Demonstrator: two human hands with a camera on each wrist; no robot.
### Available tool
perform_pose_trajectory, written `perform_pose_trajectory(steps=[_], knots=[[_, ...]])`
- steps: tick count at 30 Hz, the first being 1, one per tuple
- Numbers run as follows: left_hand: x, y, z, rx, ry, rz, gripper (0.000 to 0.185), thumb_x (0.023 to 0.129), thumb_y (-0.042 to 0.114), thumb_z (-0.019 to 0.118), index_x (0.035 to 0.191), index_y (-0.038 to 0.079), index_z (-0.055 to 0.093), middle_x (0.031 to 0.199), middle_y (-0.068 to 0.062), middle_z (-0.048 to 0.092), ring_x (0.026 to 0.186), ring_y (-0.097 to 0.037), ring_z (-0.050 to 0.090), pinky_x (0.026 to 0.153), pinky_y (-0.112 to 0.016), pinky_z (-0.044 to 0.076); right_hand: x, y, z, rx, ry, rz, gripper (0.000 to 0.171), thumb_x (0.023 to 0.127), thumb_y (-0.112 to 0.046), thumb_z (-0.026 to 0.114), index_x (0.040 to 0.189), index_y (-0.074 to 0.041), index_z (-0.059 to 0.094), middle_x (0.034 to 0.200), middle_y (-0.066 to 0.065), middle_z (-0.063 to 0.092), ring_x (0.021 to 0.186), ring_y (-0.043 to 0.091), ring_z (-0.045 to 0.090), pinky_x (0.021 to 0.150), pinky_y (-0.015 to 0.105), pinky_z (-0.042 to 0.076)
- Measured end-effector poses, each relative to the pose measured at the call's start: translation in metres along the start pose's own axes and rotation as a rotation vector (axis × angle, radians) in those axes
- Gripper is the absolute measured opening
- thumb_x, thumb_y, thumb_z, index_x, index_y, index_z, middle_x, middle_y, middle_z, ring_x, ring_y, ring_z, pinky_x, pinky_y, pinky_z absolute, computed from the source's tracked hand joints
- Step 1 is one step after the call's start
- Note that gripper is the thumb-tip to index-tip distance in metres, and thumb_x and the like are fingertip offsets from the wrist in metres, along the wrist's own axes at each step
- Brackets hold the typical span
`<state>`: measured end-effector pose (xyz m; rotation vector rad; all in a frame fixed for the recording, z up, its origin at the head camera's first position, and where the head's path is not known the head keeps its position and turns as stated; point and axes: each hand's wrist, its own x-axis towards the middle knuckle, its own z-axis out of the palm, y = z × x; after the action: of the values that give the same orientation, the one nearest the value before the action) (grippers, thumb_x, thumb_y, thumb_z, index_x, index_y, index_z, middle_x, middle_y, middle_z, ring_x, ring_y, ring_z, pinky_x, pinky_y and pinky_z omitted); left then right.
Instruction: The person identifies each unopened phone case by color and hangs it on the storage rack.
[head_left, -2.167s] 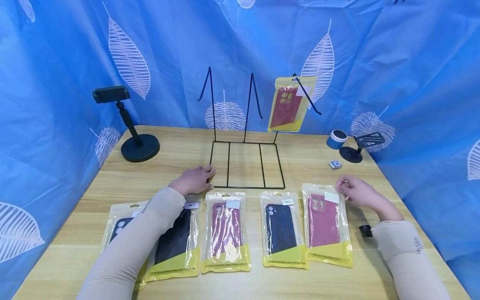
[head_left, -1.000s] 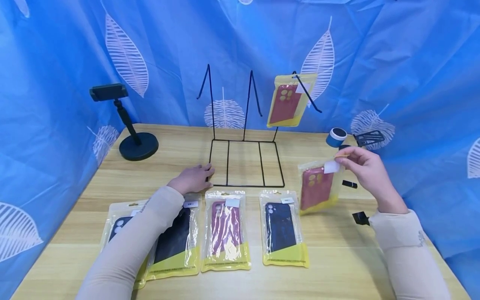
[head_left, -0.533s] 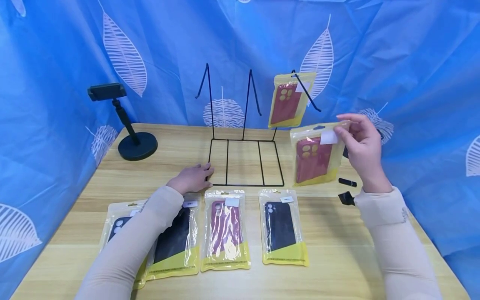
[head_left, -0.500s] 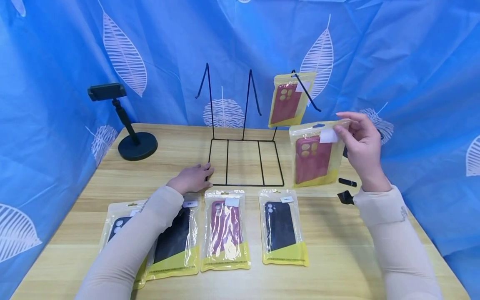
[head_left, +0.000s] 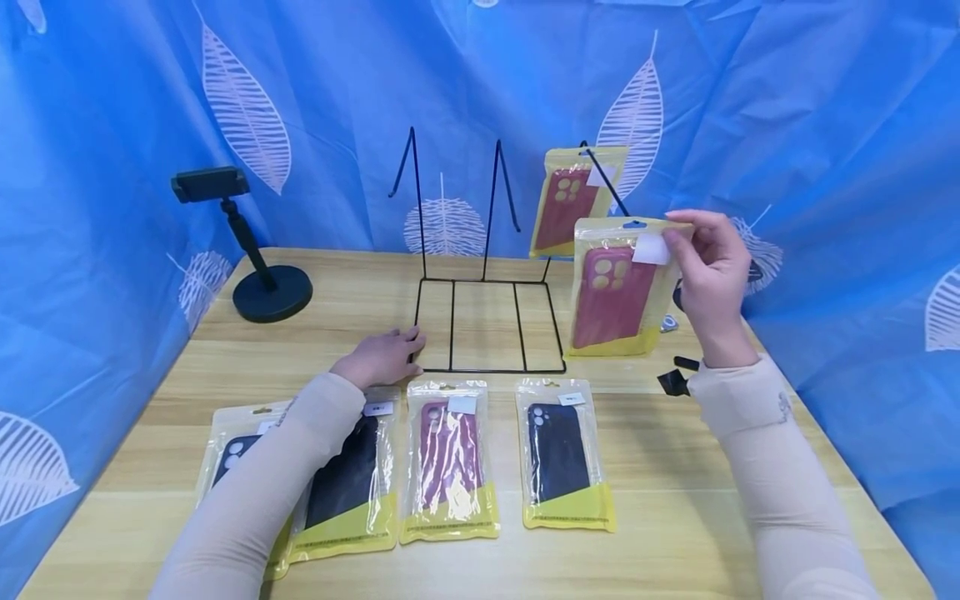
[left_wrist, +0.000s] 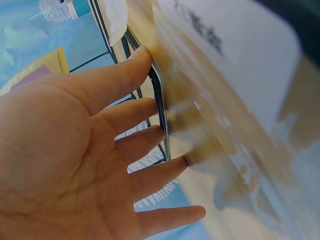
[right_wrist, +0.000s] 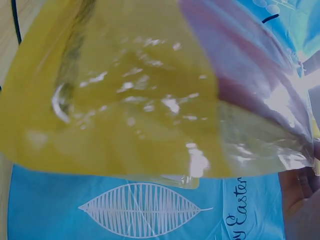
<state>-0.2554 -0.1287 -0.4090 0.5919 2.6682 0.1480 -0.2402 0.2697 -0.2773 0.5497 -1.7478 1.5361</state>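
Note:
My right hand (head_left: pixel 711 262) pinches the top right corner of a packaged phone case (head_left: pixel 613 292), a dark pink case in a clear and yellow pouch. The pouch hangs upright, its top slot close to the tip of the rack's right hook; whether the tip is through the slot I cannot tell. Another pink packaged case (head_left: pixel 566 204) hangs further back on that hook. My left hand (head_left: pixel 381 357) rests with spread fingers at the front left corner of the black wire rack (head_left: pixel 487 369). In the left wrist view its fingertips (left_wrist: pixel 145 54) touch the wire.
Several packaged cases lie in front of the rack: a pink one (head_left: pixel 450 458), a dark blue one (head_left: pixel 558 454) and a black one (head_left: pixel 345 475), plus one partly under the left sleeve. A phone stand (head_left: pixel 272 292) stands at the left. Small black items (head_left: pixel 673 383) lie near the right wrist.
The right hand has lifted the pink packaged case off the table and carried it up and leftward to the right hook's front end. The left hand has stayed on the rack corner.

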Motion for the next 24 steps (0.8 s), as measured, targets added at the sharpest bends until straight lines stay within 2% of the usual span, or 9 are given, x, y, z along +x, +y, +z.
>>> perform_pose_trajectory(steps=[6,16,24], knots=[[0.000,-0.003,0.002,-0.003,0.001,0.006,0.064,0.103,0.036,0.051,0.157,0.010,0.028,0.166,-0.013,0.016,0.149,-0.044,0.022,0.115,-0.063,0.029,0.007,0.012,0.002,-0.027,-0.020,0.033,0.019,0.093,0.002,0.063,0.111,0.010,0.066,0.093,-0.005,0.069,0.064,0.009,0.050,0.056,0.017,0.040],[0.001,-0.003,0.004,0.011,0.011,0.018,0.064,0.103,0.036,0.052,0.157,0.010,0.029,0.166,-0.013,0.017,0.148,-0.044,0.024,0.113,-0.064,0.031,0.017,0.027,0.004,0.023,-0.031,0.170,0.031,0.093,-0.008,0.068,0.123,-0.010,0.062,0.079,-0.001,0.065,0.065,0.013,0.047,0.058,0.022,0.037],[0.002,-0.003,0.003,0.010,0.012,0.015,0.065,0.103,0.037,0.052,0.157,0.010,0.029,0.166,-0.013,0.017,0.149,-0.044,0.023,0.113,-0.062,0.032,0.025,0.033,0.010,-0.059,-0.031,0.213,0.033,0.094,-0.015,0.068,0.125,-0.014,0.060,0.080,-0.003,0.064,0.066,0.014,0.047,0.059,0.022,0.037]])
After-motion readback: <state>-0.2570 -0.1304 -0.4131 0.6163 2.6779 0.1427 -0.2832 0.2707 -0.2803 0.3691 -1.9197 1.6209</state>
